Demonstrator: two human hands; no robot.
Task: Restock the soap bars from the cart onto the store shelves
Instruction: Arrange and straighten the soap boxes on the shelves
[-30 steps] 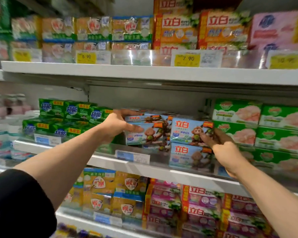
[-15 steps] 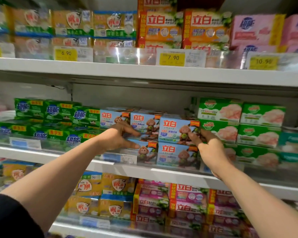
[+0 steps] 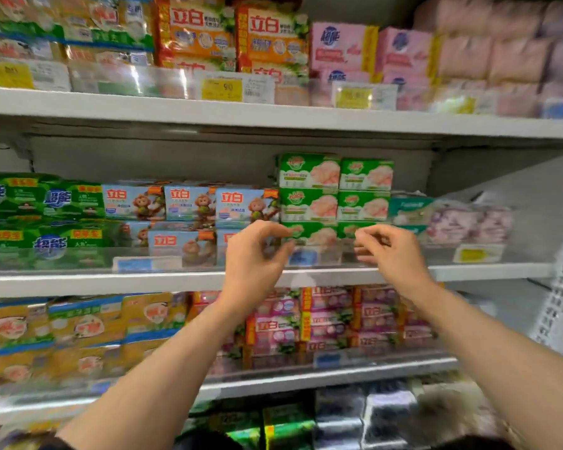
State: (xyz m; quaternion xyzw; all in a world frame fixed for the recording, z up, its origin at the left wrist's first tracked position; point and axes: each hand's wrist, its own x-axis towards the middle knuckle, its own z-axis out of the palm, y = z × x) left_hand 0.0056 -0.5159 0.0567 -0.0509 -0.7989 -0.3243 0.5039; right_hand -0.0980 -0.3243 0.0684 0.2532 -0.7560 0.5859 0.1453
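Bare-armed, I held my left hand (image 3: pixel 254 264) and right hand (image 3: pixel 392 254) up before the middle shelf (image 3: pixel 143 282), fingers loosely curled, gripping nothing. Beyond them the blue soap bars (image 3: pixel 189 206) sat stacked beside green-and-white boxes (image 3: pixel 335 190).

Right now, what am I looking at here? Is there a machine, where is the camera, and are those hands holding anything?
No machine: a person restocks soap, filmed by a camera worn on the head, looking forward and down. The left hand and right hand are raised before the white middle shelf, fingers loosely curled, holding nothing. On that shelf stand light-blue soap boxes with a cartoon monkey, green-and-white soap boxes right of them, and dark-green soap packs on the left. Orange and pink packs fill the shelf above.
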